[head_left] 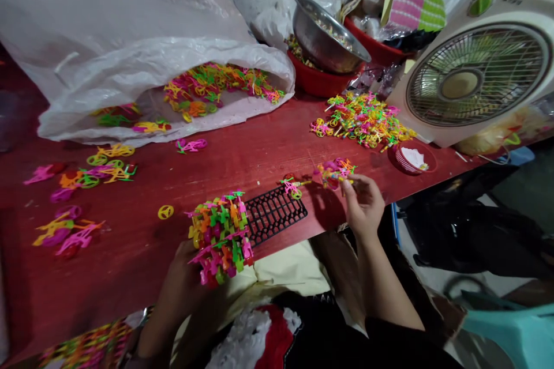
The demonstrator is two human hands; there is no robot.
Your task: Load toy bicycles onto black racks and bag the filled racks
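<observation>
My left hand is at the table's near edge, shut on a large bundle of interlinked neon plastic bicycle-shaped pieces. My right hand pinches a small cluster of the same pieces above the red wooden table. Between my hands lies a black plastic grid rack, with a single green and pink piece at its far end. Loose pieces are scattered to the left, and a heap of them lies ahead of my right hand.
A white plastic bag holding more pieces lies open at the far left. A steel bowl rests on a red basin at the back. A box fan stands at the right, near a small red basket.
</observation>
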